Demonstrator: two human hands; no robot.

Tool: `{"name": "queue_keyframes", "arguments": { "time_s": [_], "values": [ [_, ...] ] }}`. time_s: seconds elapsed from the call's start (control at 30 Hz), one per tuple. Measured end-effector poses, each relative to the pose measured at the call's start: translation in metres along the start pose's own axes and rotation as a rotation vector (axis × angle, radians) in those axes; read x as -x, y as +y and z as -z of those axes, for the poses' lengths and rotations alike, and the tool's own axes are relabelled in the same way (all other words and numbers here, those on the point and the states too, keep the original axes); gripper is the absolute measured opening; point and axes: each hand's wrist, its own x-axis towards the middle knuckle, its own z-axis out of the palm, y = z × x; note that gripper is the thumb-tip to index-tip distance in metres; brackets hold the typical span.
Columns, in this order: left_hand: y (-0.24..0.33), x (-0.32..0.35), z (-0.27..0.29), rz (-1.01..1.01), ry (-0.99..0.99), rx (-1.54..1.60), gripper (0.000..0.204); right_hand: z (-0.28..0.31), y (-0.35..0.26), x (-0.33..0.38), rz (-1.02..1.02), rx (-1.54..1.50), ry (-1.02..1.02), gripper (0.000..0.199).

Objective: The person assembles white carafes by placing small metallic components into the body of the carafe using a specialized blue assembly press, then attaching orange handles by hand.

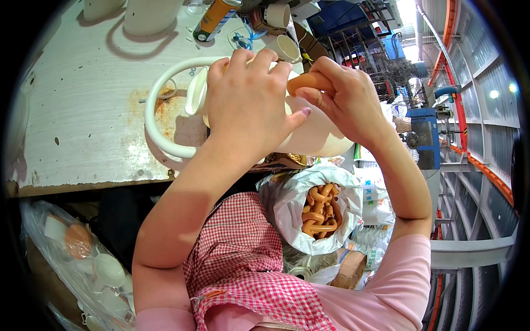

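Observation:
A cream-white plastic vessel (323, 135) lies on its side at the table's front edge. Its big white looped tube (152, 118) sticks out to the left, so it resembles a watering can. Over the top of the vessel, my left hand (243, 102) curls its fingers and grips it. My right hand (350, 102) pinches a curved orange-tan plastic tube (310, 83) against the vessel's right side; how the two join is hidden. Below the edge, a white plastic bag (287, 212) holds several similar orange-tan curved pieces (319, 212).
An orange can (216, 19), blue wire (242, 41) and a cream cup (287, 48) stand at the back of the white table (77, 143). Similar white vessels (146, 16) are far left. A clear bag (38, 231) of plastic parts sits lower left, a blue fan (424, 138) right.

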Motion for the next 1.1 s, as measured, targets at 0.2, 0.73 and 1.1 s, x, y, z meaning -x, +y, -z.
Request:
{"name": "queue_keyframes", "arguments": {
  "time_s": [0.2,0.73,1.1],
  "values": [
    [0.004,-0.004,0.007,-0.022,-0.041,-0.033,0.056,0.004,-0.002,0.001,-0.043,-0.049,0.000,0.026],
    [0.050,-0.047,0.001,-0.028,-0.312,0.283,0.046,-0.111,0.087,0.152,-0.812,-1.230,1.060,0.045],
    [0.063,-0.061,-0.032,0.102,-0.078,0.054,0.040,-0.128,0.094,0.148,-0.683,-1.491,0.935,0.034]
  ]
}}
